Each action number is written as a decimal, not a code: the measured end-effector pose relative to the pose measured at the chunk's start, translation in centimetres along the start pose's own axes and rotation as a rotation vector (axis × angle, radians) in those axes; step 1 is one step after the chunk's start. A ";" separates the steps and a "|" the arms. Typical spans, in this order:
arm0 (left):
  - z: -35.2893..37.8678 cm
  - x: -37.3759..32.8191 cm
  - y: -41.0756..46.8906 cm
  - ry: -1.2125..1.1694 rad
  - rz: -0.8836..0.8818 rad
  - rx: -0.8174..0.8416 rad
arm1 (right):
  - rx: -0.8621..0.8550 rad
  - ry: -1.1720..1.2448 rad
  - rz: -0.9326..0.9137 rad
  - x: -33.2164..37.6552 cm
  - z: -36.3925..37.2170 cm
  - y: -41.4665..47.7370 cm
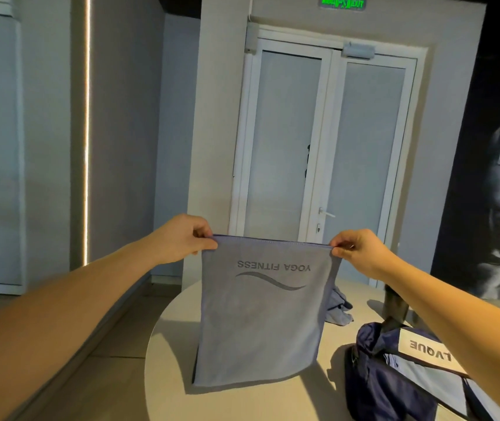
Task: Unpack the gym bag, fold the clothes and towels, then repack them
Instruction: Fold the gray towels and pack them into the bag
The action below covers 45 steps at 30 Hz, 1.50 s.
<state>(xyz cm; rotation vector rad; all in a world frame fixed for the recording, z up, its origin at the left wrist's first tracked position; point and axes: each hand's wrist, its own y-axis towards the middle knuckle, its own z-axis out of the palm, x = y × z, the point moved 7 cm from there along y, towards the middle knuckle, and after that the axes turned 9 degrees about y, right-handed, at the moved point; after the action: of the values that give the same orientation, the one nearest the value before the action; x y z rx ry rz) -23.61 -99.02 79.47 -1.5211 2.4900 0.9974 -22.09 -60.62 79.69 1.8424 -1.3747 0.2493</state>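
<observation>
Both hands hold a blue-grey towel [261, 314] up above the round counter [169, 375]: the left hand [186, 238] pinches its top left corner, the right hand [356, 249] its top right. The navy gym bag [394, 384] sits on the counter at right, crumpled blue clothing [338, 306] behind the towel.

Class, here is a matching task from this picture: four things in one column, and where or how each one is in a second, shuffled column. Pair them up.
1 towel
2 gym bag
3 crumpled garment
4 exit sign

A glows green above the door
B hangs in the air, top corners pinched by the left hand and right hand
C lies on the table behind the towel
D sits on the table's near right side

Pairs: 1-B, 2-D, 3-C, 4-A
</observation>
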 end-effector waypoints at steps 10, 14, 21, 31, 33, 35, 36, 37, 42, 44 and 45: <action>0.3 1.3 1.2 0.039 -0.010 -0.039 | -0.050 0.047 0.072 -0.8 0.9 0.7; 0.9 2.5 1.9 0.025 -0.065 -0.050 | -0.071 0.260 0.220 -2.1 2.0 1.5; 6.1 6.8 4.0 -0.083 -0.299 0.000 | -0.154 0.331 0.403 -4.7 6.8 3.9; 6.4 6.8 4.5 -0.198 -0.260 -0.325 | -0.295 0.438 0.287 -4.6 6.4 4.4; 6.7 6.7 2.6 -0.212 -0.227 -0.361 | -0.275 0.426 0.254 -4.4 6.1 3.1; 7.9 7.0 0.2 -0.211 -0.204 -0.345 | -0.219 0.381 0.246 -4.6 6.4 1.4; 8.9 7.2 -1.1 -0.203 -0.200 -0.318 | -0.174 0.344 0.246 -4.8 6.7 0.4; 10.0 7.5 -2.5 -0.186 -0.194 -0.283 | -0.121 0.309 0.250 -5.3 7.2 -0.6; 15.8 8.2 -10.7 -0.050 -0.114 0.016 | 0.323 0.166 0.307 -7.1 11.3 -7.6; 17.8 8.8 -13.8 -0.008 -0.066 0.151 | 0.519 0.135 0.349 -8.4 13.4 -10.6; 18.5 8.9 -15.2 0.006 -0.038 0.191 | 0.592 0.126 0.368 -9.1 14.4 -11.9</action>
<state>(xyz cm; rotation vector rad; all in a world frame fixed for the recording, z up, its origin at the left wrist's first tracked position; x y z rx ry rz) -20.79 -100.42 54.10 -1.5086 2.4672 0.7259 -19.43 -63.11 59.22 1.9658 -1.6607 1.0385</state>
